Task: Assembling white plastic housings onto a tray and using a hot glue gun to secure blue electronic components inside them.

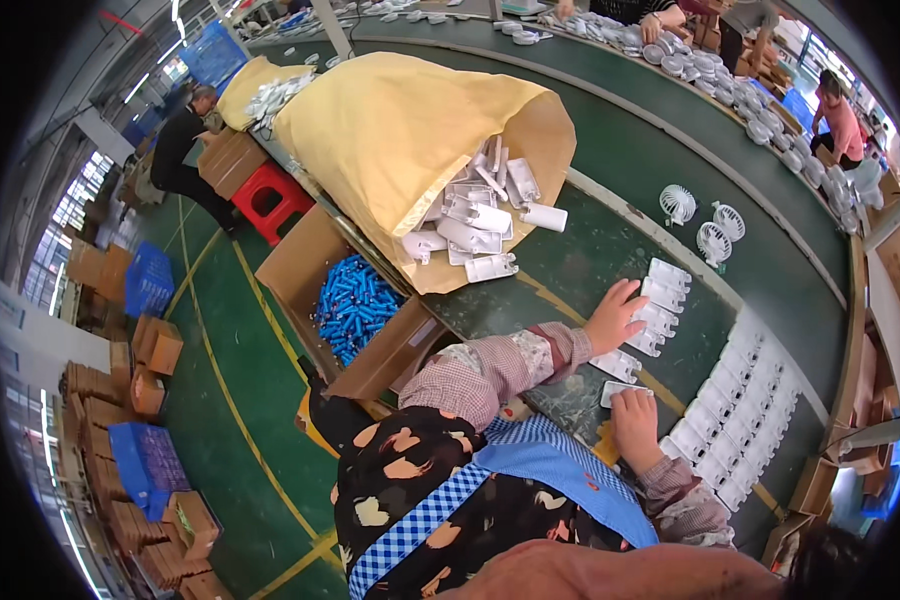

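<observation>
My left hand (613, 319) reaches over the table with its fingers stretched apart, at the edge of a short column of white plastic shells (667, 285). Close to the table's near edge, my right hand (635, 430) has its fingertips bent onto a single white plastic shell (615, 392). Another white shell (617, 365) lies between the two hands. To the right, several rows of the same white shells (738, 410) lie side by side. A large yellow sack (400, 120) lies on its side to the left, with loose white shells (475, 222) spilling from its mouth.
An open carton (310, 255) beside the table holds many blue cylindrical cells (355, 308). Three white fan heads (714, 243) lie at the far side, near the green conveyor belt (770, 240). A red stool (270, 200) stands left. Other people work beyond.
</observation>
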A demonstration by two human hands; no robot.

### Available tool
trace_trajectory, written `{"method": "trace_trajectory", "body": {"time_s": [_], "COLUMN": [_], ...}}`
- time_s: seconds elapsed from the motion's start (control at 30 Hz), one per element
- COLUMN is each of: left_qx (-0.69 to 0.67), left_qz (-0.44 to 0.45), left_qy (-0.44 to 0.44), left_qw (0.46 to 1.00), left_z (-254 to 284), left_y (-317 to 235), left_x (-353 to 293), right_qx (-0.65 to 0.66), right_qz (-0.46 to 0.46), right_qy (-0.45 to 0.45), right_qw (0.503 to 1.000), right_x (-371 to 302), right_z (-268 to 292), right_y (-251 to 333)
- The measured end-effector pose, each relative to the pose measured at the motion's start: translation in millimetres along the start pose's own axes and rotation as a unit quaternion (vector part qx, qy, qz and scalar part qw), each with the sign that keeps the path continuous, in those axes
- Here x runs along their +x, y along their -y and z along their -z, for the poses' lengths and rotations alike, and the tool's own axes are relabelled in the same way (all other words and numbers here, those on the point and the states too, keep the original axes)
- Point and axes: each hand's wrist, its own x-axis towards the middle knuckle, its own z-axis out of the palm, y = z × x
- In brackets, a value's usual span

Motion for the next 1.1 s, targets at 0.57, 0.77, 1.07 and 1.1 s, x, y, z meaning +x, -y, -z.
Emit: {"method": "trace_trajectory", "body": {"time_s": [0.57,0.77,1.07,1.1], "left_qx": [0.062,0.104,0.073,0.071], "left_qz": [-0.076,-0.108,-0.16,-0.163], "left_qy": [0.06,0.117,0.151,0.15], "left_qw": [0.993,0.982,0.973,0.973], "left_z": [-38,-65,-130,-135], "left_y": [13,15,-26,-29], "left_x": [65,81,108,111], "right_qx": [-0.04,-0.077,-0.076,-0.072], "right_qz": [-0.002,-0.021,-0.1,-0.11], "right_qy": [-0.014,-0.053,-0.058,-0.054], "right_qw": [0.999,0.995,0.99,0.99], "right_x": [35,30,3,1], "right_z": [-7,-10,4,4], "right_y": [-15,-30,-64,-68]}}
